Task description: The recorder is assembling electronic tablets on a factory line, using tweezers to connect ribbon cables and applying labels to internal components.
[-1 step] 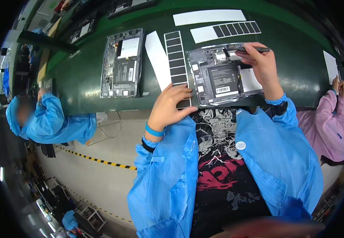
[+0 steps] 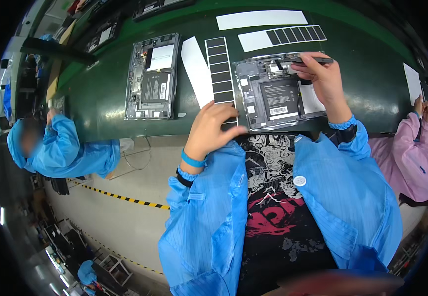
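An opened tablet-like device (image 2: 243, 98), its black battery and circuit boards exposed, lies on the green table in front of me. My right hand (image 2: 322, 79) is over its right side, fingers pinched on black tweezers (image 2: 317, 60). The tips point left, above the upper boards; whether they hold a small dark piece I cannot tell. My left hand (image 2: 211, 126) rests at the table edge, fingers apart, over the near end of a white strip with black rectangular stickers (image 2: 220, 76). It is left of the device, with the thumb near its lower left corner.
A second opened device (image 2: 152, 79) lies to the left, beside a blank white strip (image 2: 196, 69). Further back are another sticker strip (image 2: 283, 38) and a white sheet (image 2: 261, 19). People in blue (image 2: 61, 148) and pink (image 2: 411, 158) sit at either side.
My right hand and the tweezers have shifted slightly left over the device. My left thumb has moved up a little. The rest looks the same.
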Demonstrator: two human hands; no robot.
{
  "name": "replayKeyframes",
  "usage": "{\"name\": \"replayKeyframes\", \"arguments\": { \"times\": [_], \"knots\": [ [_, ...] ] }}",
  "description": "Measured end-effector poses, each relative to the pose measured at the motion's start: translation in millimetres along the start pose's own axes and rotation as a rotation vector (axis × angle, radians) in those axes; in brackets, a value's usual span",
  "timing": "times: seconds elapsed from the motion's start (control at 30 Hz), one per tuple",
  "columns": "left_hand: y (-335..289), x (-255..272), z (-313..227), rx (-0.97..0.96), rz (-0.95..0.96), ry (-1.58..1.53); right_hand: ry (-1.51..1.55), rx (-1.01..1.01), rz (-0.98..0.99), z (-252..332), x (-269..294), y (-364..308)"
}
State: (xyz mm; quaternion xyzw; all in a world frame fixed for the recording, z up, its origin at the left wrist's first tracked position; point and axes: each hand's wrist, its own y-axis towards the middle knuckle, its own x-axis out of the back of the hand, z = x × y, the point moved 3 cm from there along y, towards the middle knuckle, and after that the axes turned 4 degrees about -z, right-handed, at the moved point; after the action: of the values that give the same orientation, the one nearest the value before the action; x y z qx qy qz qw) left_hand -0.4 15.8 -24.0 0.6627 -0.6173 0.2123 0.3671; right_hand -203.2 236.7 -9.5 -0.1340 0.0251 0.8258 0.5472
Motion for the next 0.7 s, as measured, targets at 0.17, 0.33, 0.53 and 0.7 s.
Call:
{"name": "replayKeyframes", "arguments": {
  "times": [0.17,0.33,0.53,0.7],
  "knots": [
    [31.1,-7.1,-14.5,0.015,-0.225,0.115,-0.046,-0.079,0.061,-19.3,-25.5,2.2],
    [50.0,-26.0,-18.3,-0.104,-0.270,0.261,-0.064,-0.064,0.064,-29.0,-22.9,7.3],
    [56.1,-38.0,-26.5,-0.115,-0.132,0.318,-0.138,-0.017,0.020,-30.1,-17.2,4.3],
    [53.8,-43.4,-25.8,-0.112,-0.040,0.250,-0.119,0.021,0.019,-31.6,-16.7,4.4]
  ]
}}
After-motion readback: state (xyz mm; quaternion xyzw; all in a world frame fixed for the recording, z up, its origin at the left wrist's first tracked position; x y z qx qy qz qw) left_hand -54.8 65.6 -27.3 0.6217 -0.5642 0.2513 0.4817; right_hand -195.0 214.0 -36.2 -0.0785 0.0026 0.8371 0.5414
